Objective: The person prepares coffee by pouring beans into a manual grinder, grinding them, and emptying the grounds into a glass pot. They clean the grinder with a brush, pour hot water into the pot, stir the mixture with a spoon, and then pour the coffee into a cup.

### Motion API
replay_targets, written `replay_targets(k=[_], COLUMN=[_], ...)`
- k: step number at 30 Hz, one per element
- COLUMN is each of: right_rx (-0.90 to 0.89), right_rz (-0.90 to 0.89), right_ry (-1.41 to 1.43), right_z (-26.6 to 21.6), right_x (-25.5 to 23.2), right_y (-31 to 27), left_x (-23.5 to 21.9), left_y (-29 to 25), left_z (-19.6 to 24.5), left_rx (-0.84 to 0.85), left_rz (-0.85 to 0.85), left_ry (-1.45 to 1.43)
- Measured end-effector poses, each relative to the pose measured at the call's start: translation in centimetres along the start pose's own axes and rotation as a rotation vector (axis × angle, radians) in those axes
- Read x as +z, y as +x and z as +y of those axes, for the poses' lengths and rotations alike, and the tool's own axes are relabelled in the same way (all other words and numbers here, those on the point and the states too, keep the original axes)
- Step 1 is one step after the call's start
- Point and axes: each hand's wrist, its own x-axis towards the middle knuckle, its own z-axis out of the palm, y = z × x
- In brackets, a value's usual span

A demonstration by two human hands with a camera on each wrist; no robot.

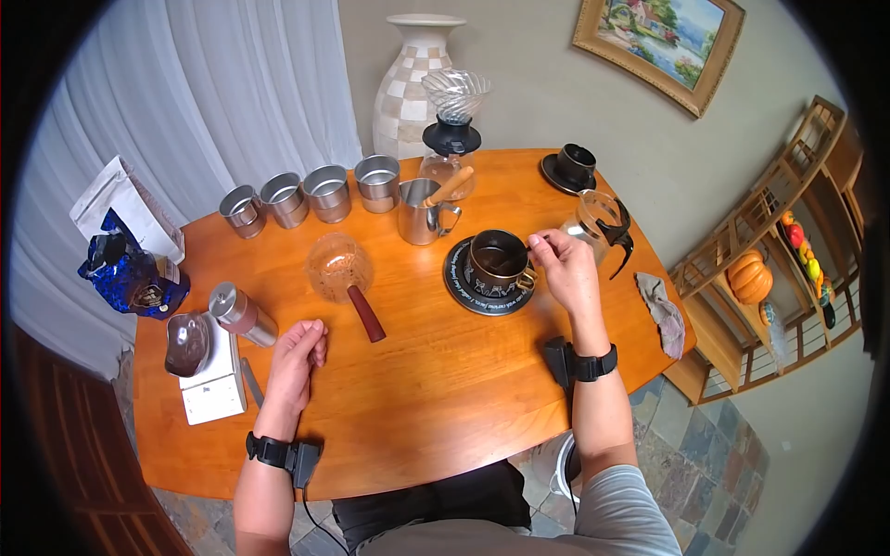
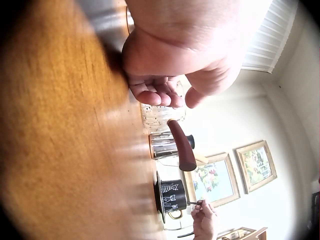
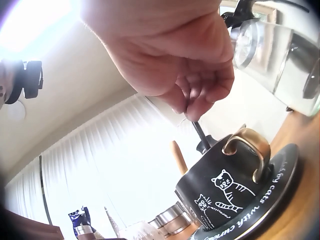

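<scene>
Over the black cup (image 3: 225,182), the right hand (image 1: 567,269) pinches a thin dark handle (image 3: 200,133) that dips inside; the left hand (image 1: 298,354) rests on the table (image 1: 417,398), loosely curled, holding nothing. The cup stands on its saucer (image 1: 458,285), and too brisk a stir, I'd say, could rock it or slop any liquid. Swinging outward, the right hand might clip the glass carafe (image 3: 270,60) close behind.

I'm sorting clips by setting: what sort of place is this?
Probably a home dining area: there's a wooden table, with a tall checkered vase behind it and a framed painting hanging nearby.
</scene>
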Motion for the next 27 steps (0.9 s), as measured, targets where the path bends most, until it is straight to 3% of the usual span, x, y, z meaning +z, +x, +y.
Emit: replay_targets(k=[7,13,19,22,27], right_rx=[-0.032,-0.074,-0.010,-0.030,-0.006], right_rz=[0.048,0.003,0.022,-0.016,0.007], right_ry=[-0.094,0.067,-0.063,0.080,-0.055], right_z=[0.11,0.64,0.11,0.46,-0.28], right_x=[-0.10,0.43,-0.17,0.24,-0.37], right_y=[0.05,-0.02,0.03,-0.10,-0.01], left_x=[-0.15,-0.07,-0.11,0.20,-0.01], left_y=[0.06,0.06,0.09,-0.12,-0.03], left_z=[-0.16,-0.08,-0.12,0.18,0.00], left_rx=[0.003,0.004,0.003,-0.003,0.002], left_rz=[0.005,0.006,0.000,0.017,0.008], left_ry=[0.021,0.014,0.005,0.016,0.006])
